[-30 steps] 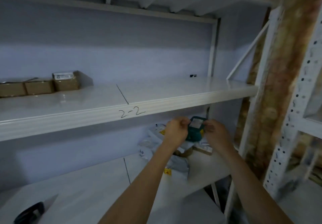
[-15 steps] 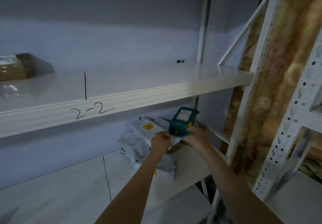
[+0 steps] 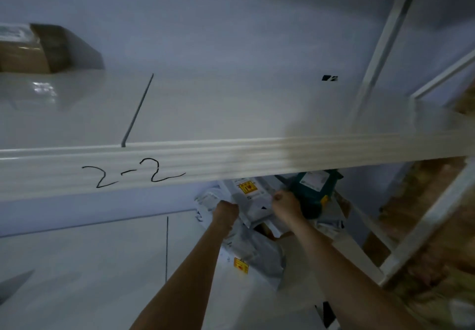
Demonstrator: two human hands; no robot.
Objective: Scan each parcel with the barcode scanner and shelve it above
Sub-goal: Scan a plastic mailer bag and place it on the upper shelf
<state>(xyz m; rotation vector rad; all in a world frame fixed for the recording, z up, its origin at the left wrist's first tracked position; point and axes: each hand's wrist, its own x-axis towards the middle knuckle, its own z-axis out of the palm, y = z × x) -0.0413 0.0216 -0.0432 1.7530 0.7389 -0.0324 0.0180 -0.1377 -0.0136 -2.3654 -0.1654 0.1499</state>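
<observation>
Hands work among the parcels on the lower shelf [image 3: 77, 265], just under the front beam of the upper shelf [image 3: 231, 114] marked "2-2". Right hand [image 3: 286, 205] has its grip curled round the teal parcel [image 3: 312, 196], which stands tilted with its white label facing up. Left hand [image 3: 226, 210] has its grip curled on the edge of a grey mailer [image 3: 253, 198] with a yellow sticker, beside the teal one. More grey bags [image 3: 254, 255] lie heaped beneath. Brown box [image 3: 23, 56] sits far left on the upper shelf.
</observation>
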